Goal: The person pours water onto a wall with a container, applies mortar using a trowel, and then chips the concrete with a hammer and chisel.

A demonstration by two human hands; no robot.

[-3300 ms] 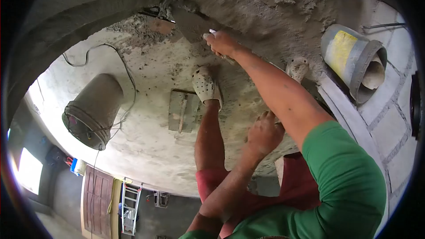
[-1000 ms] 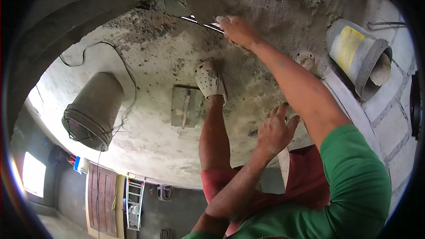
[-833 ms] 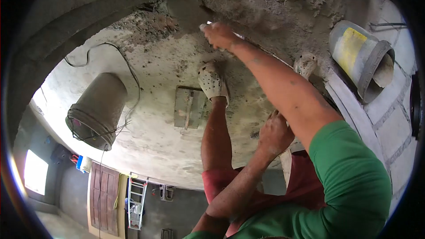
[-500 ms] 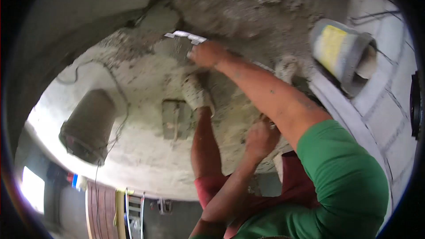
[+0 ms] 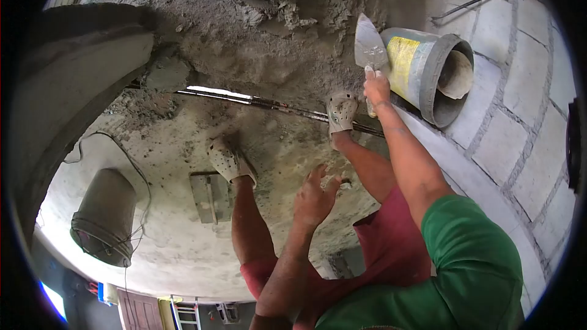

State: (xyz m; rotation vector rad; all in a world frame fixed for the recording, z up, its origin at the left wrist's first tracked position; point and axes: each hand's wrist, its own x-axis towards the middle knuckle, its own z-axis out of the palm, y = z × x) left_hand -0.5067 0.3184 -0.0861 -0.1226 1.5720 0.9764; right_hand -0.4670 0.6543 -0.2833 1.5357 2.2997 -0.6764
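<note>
Trowel (image 5: 370,46) in grip: the right hand (image 5: 377,87) wraps its fingers around the handle, apparently to keep the blade free, its tip pointing far, just beside a yellow-labelled bucket (image 5: 423,73) at right. The left hand (image 5: 313,201), seemingly bare, hangs with fingers spread between 2 legs (image 5: 252,226), perhaps for balance. At left, 1 float (image 5: 210,198) lies handle up, likely for easy grasping.
</note>
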